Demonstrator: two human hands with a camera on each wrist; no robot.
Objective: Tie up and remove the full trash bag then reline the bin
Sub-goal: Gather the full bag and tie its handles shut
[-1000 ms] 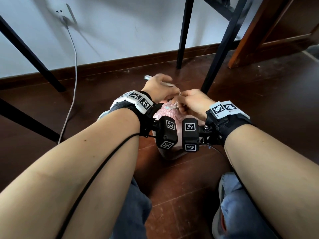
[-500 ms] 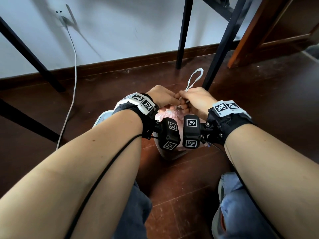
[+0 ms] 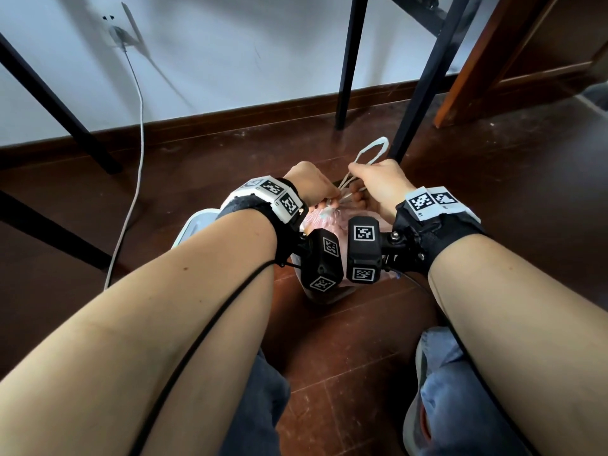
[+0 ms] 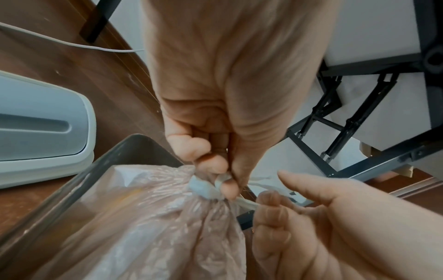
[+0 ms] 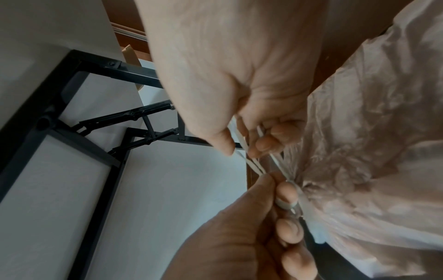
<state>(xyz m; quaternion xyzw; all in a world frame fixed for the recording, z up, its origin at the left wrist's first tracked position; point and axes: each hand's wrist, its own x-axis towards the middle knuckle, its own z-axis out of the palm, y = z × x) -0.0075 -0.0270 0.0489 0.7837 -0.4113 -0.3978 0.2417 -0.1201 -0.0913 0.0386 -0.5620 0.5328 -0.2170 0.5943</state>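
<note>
A pink translucent trash bag [image 3: 324, 222] sits in a dark bin [image 4: 134, 144] on the floor between my knees. Its neck is gathered and bound by a white drawstring [image 3: 373, 149]. My left hand [image 3: 312, 185] pinches the gathered neck at the knot [image 4: 203, 186] with thumb and fingertips. My right hand [image 3: 375, 182] is just to its right and grips the drawstring strands [image 5: 254, 163]. The string's loop sticks up beyond its knuckles. In the right wrist view the strands run taut from my right hand [image 5: 242, 149] to the bag's neck [image 5: 335, 170]. My wrists hide most of the bag in the head view.
A white bin lid [image 4: 43, 128] lies on the wooden floor left of the bin. Black table legs [image 3: 418, 93] stand just behind the hands, others at far left [image 3: 59, 103]. A white cable [image 3: 138, 126] hangs from a wall socket. My knees are below.
My left hand has dropped from above the bag to its neck. The drawstring loop has come out past my right hand, and the hands have drawn slightly apart.
</note>
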